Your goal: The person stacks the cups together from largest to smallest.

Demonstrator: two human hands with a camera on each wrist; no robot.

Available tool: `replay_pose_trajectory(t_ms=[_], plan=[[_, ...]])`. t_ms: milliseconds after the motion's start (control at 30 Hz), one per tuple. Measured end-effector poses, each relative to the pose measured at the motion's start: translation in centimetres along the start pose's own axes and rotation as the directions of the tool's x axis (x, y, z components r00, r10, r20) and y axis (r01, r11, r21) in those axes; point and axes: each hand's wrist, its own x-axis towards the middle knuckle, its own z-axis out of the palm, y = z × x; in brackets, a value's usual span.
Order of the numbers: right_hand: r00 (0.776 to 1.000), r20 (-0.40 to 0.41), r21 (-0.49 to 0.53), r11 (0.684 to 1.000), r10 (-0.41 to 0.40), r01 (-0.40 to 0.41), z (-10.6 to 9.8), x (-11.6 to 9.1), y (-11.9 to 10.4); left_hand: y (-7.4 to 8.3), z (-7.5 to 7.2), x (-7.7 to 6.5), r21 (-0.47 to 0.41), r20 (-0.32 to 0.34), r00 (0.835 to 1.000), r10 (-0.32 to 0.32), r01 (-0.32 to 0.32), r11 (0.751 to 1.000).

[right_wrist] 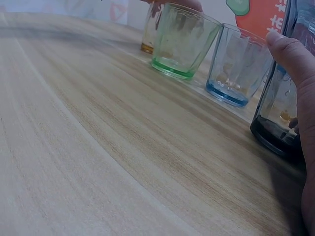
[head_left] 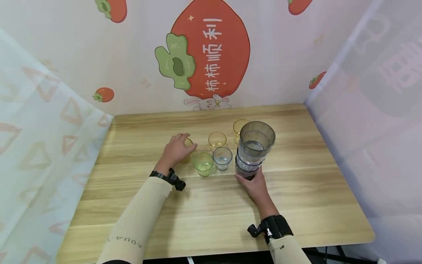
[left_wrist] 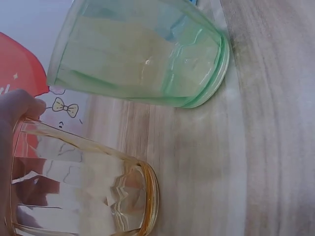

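Note:
At the left end of the glass group, my left hand [head_left: 175, 149] holds an amber glass [left_wrist: 83, 182] near its rim, fingers on the far side and thumb toward the right. The glass is mostly hidden by the hand in the head view. Beside it stands a green glass [head_left: 203, 165], then a blue-tinted glass [head_left: 222, 160]. My right hand [head_left: 256, 187] grips the lower part of a tall stack of nested glasses [head_left: 253, 156], with a dark-based glass at the bottom and a grey one on top. Its thumb [right_wrist: 285, 49] lies along the side.
Behind the green and blue glasses stands a yellow glass [head_left: 217, 140]. Another yellow glass [head_left: 239, 128] is partly hidden behind the stack. All are on a wood-grain table [head_left: 204, 212] with printed cloth walls [head_left: 141, 55] at the back and sides.

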Motion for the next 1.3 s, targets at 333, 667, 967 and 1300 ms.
replay_pose_trajectory(t_ms=[333, 667, 967, 1300], plan=[[0.999, 0.035, -0.022, 1.0, -0.02, 0.021, -1.3, -1.1, -3.7, 0.3, 0.6, -2.5, -0.014, -0.057, 0.998, -0.022, 0.021, 1.0], [0.999, 0.029, -0.036, 0.999, -0.024, 0.025, -1.9, 0.6, 0.4, 0.7, 1.5, -5.6, 0.001, -0.096, 0.994, -0.041, 0.042, 0.999], [0.998, 0.049, -0.027, 0.999, -0.032, 0.033, -2.8, 1.6, 0.5, 1.5, 2.3, -7.3, 0.011, -0.123, 0.992, -0.04, 0.041, 0.999], [0.997, 0.071, -0.035, 0.998, -0.04, 0.043, -3.5, 2.2, 0.7, 3.5, 2.5, -9.6, 0.098, -0.035, 0.998, -0.059, 0.063, 0.993]])
